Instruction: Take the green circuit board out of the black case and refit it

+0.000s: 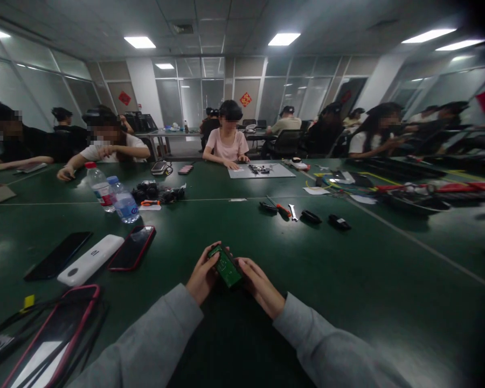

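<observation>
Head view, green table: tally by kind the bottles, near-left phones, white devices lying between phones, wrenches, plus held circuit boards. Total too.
Bottles: 2
Near-left phones: 3
White device: 1
Wrench: 1
Held green circuit board: 1
Total: 8

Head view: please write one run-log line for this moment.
left hand: holds green circuit board; right hand: at its edge; wrench: on table
</observation>
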Action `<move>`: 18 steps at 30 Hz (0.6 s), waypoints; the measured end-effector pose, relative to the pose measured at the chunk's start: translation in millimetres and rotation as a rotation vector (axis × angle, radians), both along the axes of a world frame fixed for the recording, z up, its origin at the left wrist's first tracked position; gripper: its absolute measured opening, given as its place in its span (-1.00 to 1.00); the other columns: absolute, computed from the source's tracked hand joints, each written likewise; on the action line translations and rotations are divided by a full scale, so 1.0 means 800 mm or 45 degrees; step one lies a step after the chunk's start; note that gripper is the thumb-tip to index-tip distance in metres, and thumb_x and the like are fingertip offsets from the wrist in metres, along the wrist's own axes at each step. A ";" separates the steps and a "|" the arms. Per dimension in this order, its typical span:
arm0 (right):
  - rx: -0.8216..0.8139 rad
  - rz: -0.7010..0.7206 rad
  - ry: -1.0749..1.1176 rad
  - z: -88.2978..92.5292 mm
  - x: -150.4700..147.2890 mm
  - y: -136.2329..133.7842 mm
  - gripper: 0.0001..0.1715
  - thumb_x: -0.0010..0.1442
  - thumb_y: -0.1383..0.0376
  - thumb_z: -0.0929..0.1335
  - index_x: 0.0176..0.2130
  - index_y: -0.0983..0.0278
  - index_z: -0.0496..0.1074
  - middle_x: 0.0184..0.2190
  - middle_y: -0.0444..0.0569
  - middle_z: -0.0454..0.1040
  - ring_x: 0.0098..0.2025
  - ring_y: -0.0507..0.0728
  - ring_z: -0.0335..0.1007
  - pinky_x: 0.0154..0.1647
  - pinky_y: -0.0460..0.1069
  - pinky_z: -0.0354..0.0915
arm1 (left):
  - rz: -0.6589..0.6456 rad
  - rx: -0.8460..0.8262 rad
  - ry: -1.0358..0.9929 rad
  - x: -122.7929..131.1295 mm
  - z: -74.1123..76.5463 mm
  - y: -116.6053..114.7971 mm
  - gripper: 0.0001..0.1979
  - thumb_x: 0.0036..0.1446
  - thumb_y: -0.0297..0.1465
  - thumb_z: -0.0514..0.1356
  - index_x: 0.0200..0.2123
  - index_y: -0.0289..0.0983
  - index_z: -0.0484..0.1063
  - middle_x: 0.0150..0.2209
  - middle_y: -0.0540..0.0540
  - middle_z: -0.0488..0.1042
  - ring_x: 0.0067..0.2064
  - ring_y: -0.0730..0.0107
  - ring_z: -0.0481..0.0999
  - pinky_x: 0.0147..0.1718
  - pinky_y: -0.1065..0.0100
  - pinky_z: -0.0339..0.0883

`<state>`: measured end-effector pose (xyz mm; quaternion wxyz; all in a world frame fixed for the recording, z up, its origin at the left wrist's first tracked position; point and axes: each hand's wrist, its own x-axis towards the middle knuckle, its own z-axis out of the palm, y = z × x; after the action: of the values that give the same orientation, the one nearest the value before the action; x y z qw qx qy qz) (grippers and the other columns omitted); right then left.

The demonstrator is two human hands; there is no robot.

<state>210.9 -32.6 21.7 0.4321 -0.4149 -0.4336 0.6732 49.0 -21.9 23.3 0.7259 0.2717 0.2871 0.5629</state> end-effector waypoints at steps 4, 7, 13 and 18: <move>-0.186 0.100 0.222 0.010 -0.004 -0.003 -0.53 0.05 0.01 0.33 -0.08 0.15 0.32 -0.13 -0.09 0.42 -0.14 0.10 0.36 -0.19 -0.03 0.29 | -0.099 -0.014 -0.009 0.001 0.007 -0.005 -0.57 0.05 -0.34 0.19 0.02 -0.19 0.26 -0.01 -0.18 0.39 -0.01 0.17 0.39 -0.04 0.17 0.22; -0.269 0.095 0.219 0.014 -0.007 -0.006 -0.49 0.03 0.03 0.34 -0.03 0.12 0.29 -0.16 -0.08 0.44 -0.19 0.11 0.38 -0.26 -0.03 0.30 | -0.118 -0.035 -0.009 0.004 0.007 -0.007 -0.51 0.04 -0.34 0.20 0.07 -0.13 0.21 0.01 -0.15 0.38 -0.01 0.22 0.39 -0.05 0.21 0.22; 0.036 -0.097 0.139 0.004 -0.008 -0.005 -0.46 0.10 0.08 0.30 0.07 0.07 0.17 -0.06 -0.09 0.35 -0.10 0.10 0.34 -0.14 -0.02 0.28 | -0.204 -0.206 -0.008 0.015 -0.009 -0.009 -0.55 0.05 -0.17 0.15 0.00 -0.22 0.30 -0.04 -0.18 0.39 -0.15 0.32 0.43 -0.19 0.33 0.27; 0.372 -0.213 -0.256 -0.006 -0.011 -0.008 -0.45 0.13 0.08 0.28 0.10 0.12 0.13 -0.06 -0.06 0.31 -0.02 0.10 0.27 0.02 0.02 0.20 | -0.139 -0.218 0.104 0.019 -0.013 -0.013 -0.53 -0.02 -0.25 0.24 -0.01 -0.20 0.30 -0.08 -0.15 0.40 -0.22 0.41 0.44 -0.33 0.42 0.26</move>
<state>202.2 -39.1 16.6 0.4968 -0.4475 -0.5317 0.5199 64.1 -32.3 13.1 0.7638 0.2463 0.3482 0.4844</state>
